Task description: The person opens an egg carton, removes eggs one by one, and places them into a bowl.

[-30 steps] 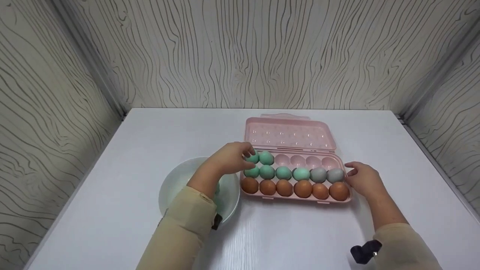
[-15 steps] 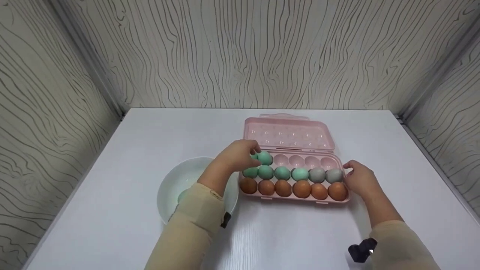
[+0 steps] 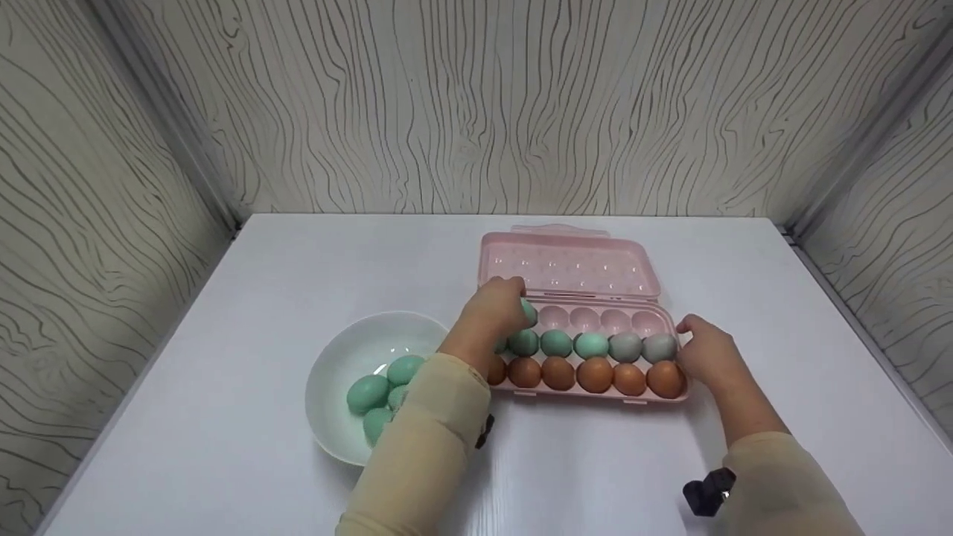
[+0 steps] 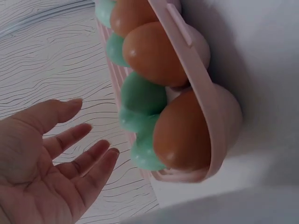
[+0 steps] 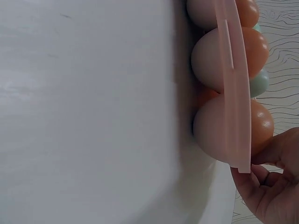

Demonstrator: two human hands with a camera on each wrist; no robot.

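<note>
A pink plastic egg carton lies with its lid folded back. Brown eggs fill its front row. Green eggs and two greyish ones sit in the middle row. My left hand is over the carton's left end, beside a green egg in the back row. In the left wrist view its fingers are spread, with nothing between them. My right hand grips the carton's right end, thumb at the rim and fingers below it, as the right wrist view shows.
A white bowl with several green eggs stands left of the carton, partly behind my left sleeve. Several back-row cups on the right hold no egg. Wood-grain panels enclose the white table at the back and sides.
My left hand has shifted right along the back row, and its sleeve now uncovers more green eggs in the bowl. My right hand stays at the carton's end.
</note>
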